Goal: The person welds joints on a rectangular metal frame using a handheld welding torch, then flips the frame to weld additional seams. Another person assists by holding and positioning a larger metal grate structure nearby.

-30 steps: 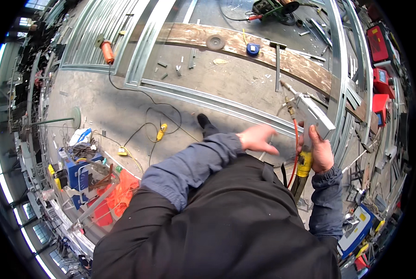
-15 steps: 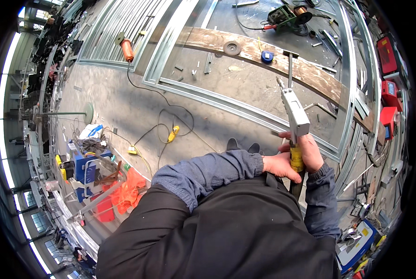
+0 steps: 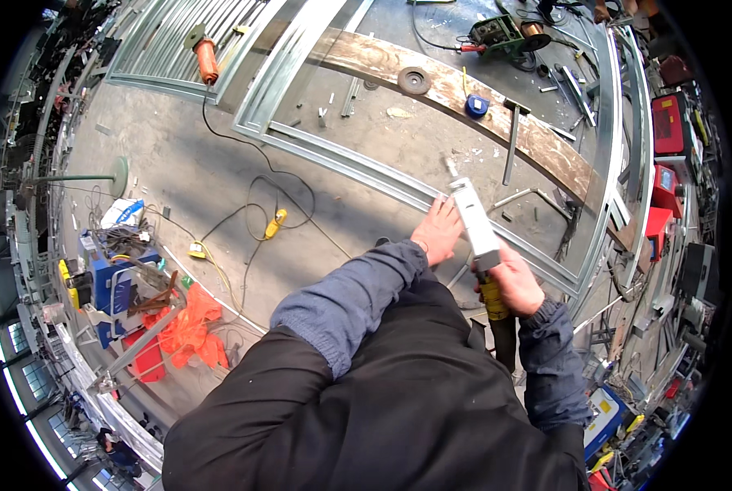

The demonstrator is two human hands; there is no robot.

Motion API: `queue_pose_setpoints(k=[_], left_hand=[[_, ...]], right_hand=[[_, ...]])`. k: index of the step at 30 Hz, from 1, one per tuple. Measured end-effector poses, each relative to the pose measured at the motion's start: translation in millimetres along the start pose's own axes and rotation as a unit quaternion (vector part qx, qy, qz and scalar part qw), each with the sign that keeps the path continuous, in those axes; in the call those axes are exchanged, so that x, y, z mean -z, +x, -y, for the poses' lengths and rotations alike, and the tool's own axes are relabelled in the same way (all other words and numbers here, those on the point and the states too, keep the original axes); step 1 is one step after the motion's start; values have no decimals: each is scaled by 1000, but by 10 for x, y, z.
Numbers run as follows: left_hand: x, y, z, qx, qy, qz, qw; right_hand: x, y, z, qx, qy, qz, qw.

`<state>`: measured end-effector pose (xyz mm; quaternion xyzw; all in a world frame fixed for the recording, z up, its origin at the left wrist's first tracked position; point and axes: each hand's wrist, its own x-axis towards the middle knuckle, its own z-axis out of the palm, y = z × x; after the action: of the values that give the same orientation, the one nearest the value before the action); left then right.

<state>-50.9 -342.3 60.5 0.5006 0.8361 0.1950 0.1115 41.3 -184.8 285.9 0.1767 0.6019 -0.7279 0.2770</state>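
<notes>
Around grey tool (image 3: pixel 475 226), right hand (image 3: pixel 516 280) part-hidden; left hand (image 3: pixel 439 231) beside, contact unclear.

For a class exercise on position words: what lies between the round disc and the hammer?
The head view shows a blue tape measure on the wooden plank, between the disc and the hammer.

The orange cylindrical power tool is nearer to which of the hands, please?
Left: the left hand is below and right of the power tool; the right hand is farther right and lower.
</notes>
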Motion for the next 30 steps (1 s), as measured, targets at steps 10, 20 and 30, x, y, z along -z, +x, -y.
queue_pose_setpoints(k=[10,20,30], left_hand=[[-346,445,-130,46,37,-62,996],[-425,482,-81,41,28,-148,988],[-468,488,-62,31,36,-192,980]], right_hand=[[-259,631,-344,6,-309,39,950],[-217,767,-247,11,-335,48,941],[-251,795,-232,-14,-362,44,931]])
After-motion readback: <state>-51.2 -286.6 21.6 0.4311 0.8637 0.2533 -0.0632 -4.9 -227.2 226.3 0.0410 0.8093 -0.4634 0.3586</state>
